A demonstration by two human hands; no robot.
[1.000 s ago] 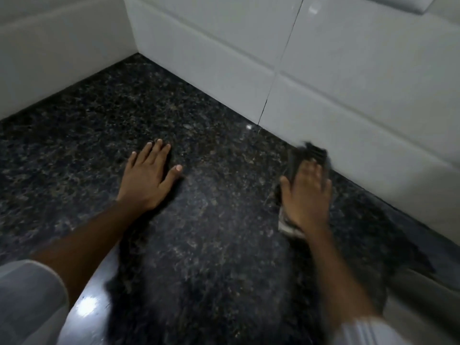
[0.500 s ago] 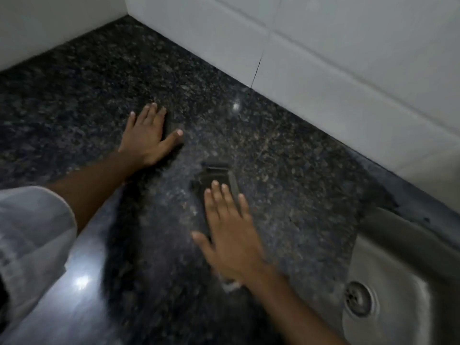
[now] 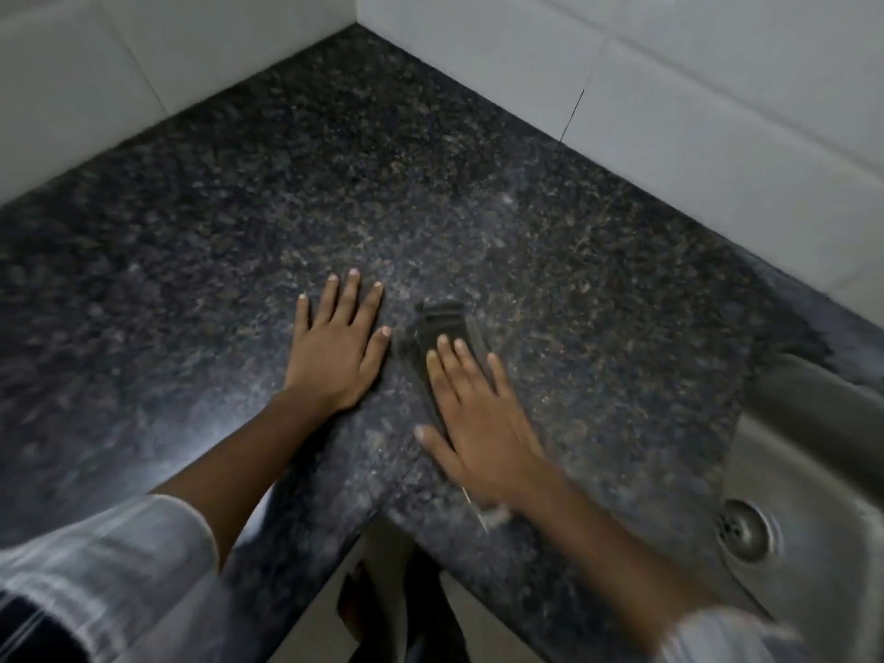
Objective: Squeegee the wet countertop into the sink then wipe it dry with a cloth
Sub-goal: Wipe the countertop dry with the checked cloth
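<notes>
Dark speckled granite countertop (image 3: 550,222), L-shaped, meeting white wall tiles (image 3: 693,117) in the far corner. Left hand (image 3: 337,344) laid flat, palm down, on the stone near the middle of the slab, fingers straight and slightly spread, thumb angled out to the right, holding nothing. Right hand (image 3: 471,421) just beside it, also palm down, pressing flat on a dark cloth (image 3: 442,325); fingers straight and close together, thumb stretched out to the left. Cloth folded into a long strip, its far end poking out past the fingertips, a pale edge showing by the wrist; rest hidden under the palm. Thumb tip of the left hand close to the cloth's far end, contact not clear. Steel sink (image 3: 813,471) set into the counter at the right, well apart from the cloth, its round drain (image 3: 746,531) in view. Light sleeves (image 3: 110,562) on both forearms. Right arm blurred. Pale floor visible below the counter's inner edge.
</notes>
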